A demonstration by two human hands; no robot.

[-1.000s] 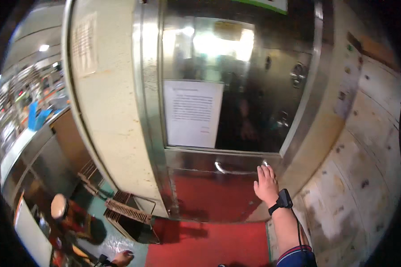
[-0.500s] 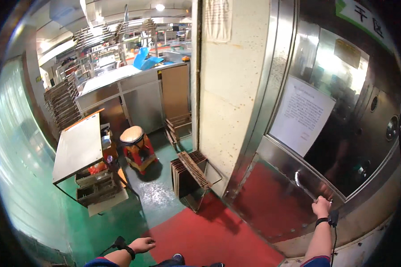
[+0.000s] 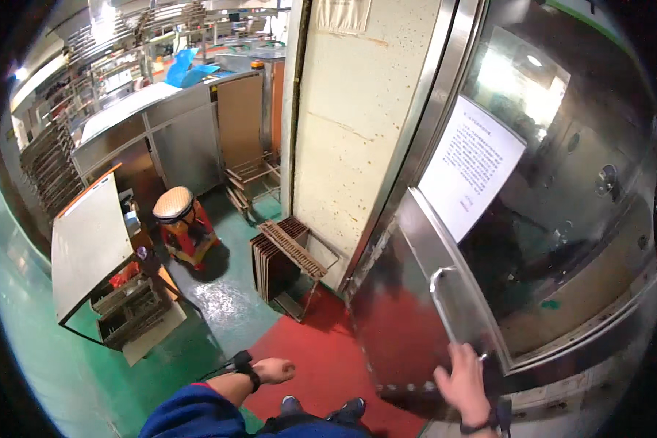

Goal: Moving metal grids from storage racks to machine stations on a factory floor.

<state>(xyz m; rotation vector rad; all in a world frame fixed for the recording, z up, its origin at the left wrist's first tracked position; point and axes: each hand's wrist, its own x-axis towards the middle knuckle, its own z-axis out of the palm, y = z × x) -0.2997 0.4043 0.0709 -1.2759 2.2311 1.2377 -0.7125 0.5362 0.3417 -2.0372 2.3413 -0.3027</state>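
A metal door [image 3: 412, 321] with a handle [image 3: 445, 310] and a window stands at the right, partly swung out from its frame. My right hand [image 3: 463, 383] is at the lower end of the handle, its fingers stretched and spread, gripping nothing that I can see. My left hand [image 3: 276, 370] hangs over the red floor in front of me, loosely held with its fingers apart and nothing in it. A white printed notice [image 3: 474, 164] is fixed to the door's window.
Left of the doorway wall [image 3: 354, 131] stands a rack of thin boards [image 3: 281, 263]. A padded stool [image 3: 175, 204] and a low table [image 3: 91, 244] with trays under it stand farther left. Behind them runs a metal counter [image 3: 186, 131] with a blue object [image 3: 186, 69] on top.
The door has swung toward me, showing more of its handle. My right hand has loosened from a closed grip and its fingers have spread. My left hand has moved right and up.
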